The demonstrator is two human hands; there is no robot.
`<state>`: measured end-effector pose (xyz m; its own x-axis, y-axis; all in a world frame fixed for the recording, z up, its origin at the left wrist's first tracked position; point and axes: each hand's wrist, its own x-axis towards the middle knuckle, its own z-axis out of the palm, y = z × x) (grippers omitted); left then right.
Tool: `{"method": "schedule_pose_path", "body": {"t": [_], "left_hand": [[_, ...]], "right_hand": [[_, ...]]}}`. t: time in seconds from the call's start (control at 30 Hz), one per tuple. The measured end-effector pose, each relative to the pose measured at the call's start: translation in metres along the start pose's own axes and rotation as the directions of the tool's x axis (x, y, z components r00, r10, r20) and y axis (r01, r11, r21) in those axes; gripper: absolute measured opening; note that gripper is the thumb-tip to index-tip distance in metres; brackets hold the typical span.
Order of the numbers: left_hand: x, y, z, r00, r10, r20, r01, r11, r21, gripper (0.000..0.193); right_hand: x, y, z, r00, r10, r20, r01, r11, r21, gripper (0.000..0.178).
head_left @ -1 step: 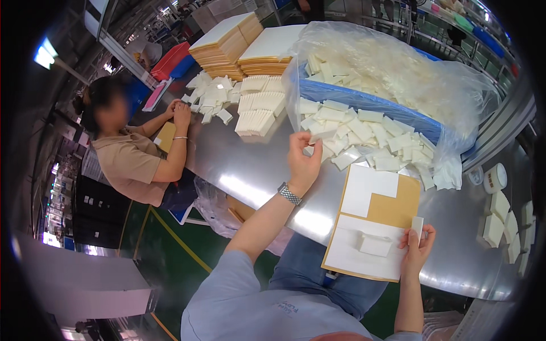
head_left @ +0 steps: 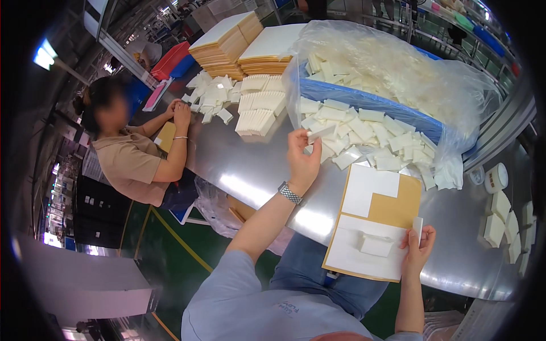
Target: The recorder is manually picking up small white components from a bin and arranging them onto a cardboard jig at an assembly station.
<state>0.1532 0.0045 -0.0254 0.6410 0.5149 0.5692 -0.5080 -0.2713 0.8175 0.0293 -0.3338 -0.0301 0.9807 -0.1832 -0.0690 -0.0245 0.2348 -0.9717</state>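
Observation:
My left hand (head_left: pixel 304 159), a metal watch on its wrist, reaches to the near left edge of a heap of flat white pieces (head_left: pixel 364 129). Its thumb and index finger pinch one small white rectangular piece (head_left: pixel 322 133). Over the right edge of a tan board (head_left: pixel 395 210) with white sheets on it, my right hand (head_left: pixel 418 247) grips another thin white piece (head_left: pixel 418 225), held upright. On the board's lower white sheet lies a white block-like piece (head_left: pixel 374 245), apart from my fingers.
Behind the heap stands a blue bin (head_left: pixel 369 102) lined with clear plastic. Stacked boards (head_left: pixel 224 42) and rows of white pieces (head_left: pixel 260 108) are farther left, near a co-worker (head_left: pixel 136 148). A white tub (head_left: pixel 496 177) and more white pieces (head_left: pixel 496 227) sit at right.
The white piece at my left fingertips has shifted very slightly upward. My right hand and the board look practically unmoved.

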Motion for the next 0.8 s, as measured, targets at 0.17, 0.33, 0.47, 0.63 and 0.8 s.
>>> {"method": "schedule_pose_path", "body": {"t": [0.17, 0.33, 0.47, 0.63, 0.8], "left_hand": [[0.004, -0.023, -0.007, 0.994, -0.073, 0.084, 0.069, 0.996, 0.051, 0.032], [0.003, -0.029, -0.012, 0.985, -0.092, 0.146, 0.078, 0.992, 0.099, 0.030], [0.004, -0.022, -0.010, 0.965, -0.210, 0.155, 0.212, 0.977, 0.004, 0.027], [0.005, -0.015, -0.007, 0.949, -0.278, 0.149, 0.295, 0.949, -0.111, 0.027], [0.009, -0.009, -0.007, 0.942, -0.298, 0.153, 0.317, 0.940, -0.123, 0.033]], "right_hand": [[0.000, 0.003, -0.002, 1.000, -0.014, 0.026, 0.015, 1.000, -0.027, 0.026], [0.000, 0.005, -0.004, 0.998, -0.053, 0.036, 0.056, 0.995, -0.086, 0.027], [0.000, 0.009, -0.007, 0.997, -0.060, 0.050, 0.065, 0.993, -0.103, 0.028], [-0.001, 0.009, -0.006, 0.997, -0.061, 0.039, 0.064, 0.995, -0.082, 0.032], [0.000, 0.012, -0.012, 0.993, -0.098, 0.058, 0.105, 0.987, -0.126, 0.036]]}}
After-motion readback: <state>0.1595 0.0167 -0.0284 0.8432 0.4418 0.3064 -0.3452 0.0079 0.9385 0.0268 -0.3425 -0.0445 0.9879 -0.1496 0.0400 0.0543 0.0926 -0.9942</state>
